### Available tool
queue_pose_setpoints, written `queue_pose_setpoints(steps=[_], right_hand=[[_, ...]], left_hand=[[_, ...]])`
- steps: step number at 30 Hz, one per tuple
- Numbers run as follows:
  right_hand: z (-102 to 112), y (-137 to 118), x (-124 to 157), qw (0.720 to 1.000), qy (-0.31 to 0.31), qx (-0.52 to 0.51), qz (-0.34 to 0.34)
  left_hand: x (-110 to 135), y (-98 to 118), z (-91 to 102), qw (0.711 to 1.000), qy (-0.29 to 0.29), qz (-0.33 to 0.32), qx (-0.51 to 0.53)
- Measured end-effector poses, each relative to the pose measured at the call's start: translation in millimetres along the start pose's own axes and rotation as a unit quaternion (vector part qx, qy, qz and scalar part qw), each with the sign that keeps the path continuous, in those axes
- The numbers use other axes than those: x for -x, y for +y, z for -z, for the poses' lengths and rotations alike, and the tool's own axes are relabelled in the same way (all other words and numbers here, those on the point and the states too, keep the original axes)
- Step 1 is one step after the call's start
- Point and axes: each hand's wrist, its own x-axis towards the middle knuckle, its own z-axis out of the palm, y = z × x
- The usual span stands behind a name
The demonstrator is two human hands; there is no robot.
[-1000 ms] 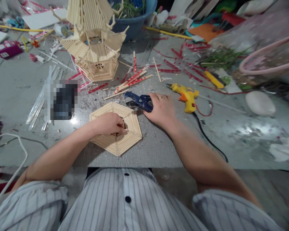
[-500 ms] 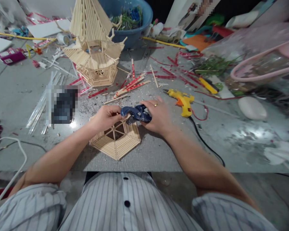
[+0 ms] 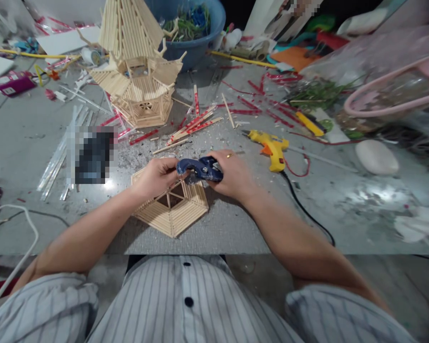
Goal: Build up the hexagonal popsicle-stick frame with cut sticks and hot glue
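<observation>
My right hand (image 3: 233, 175), with a ring on one finger, is wrapped round the handles of a dark blue hand cutter (image 3: 201, 168). At the cutter's rounded left end, my left hand (image 3: 156, 177) pinches with thumb and fingertips. What lies between those fingertips is too small and covered to make out. Both hands are over a hexagonal frame of thin wooden sticks (image 3: 174, 222), which lies flat with an open spoked middle. My left hand and the cutter hide its far edge.
A stick-built pagoda model (image 3: 143, 90) stands beyond, before a blue basin (image 3: 196, 47). Loose wooden sticks (image 3: 193, 127) lie between. To the right are a yellow glue gun (image 3: 271, 148) with a black cord and a white oval object (image 3: 376, 157). Clear glue sticks (image 3: 57, 157) lie left.
The cutter's handles look closer together, with my right hand's fingers drawn in. Both hands and the cutter have shifted very slightly left in view. The stick frame stays in place.
</observation>
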Motion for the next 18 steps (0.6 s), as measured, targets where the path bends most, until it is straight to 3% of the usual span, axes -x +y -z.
queue_pose_setpoints(steps=[18], right_hand=[[-1.8, 2.1, 0.6, 1.000, -0.012, 0.017, -0.020]], left_hand=[[1.7, -1.2, -2.8, 0.999, 0.010, 0.035, -0.013]])
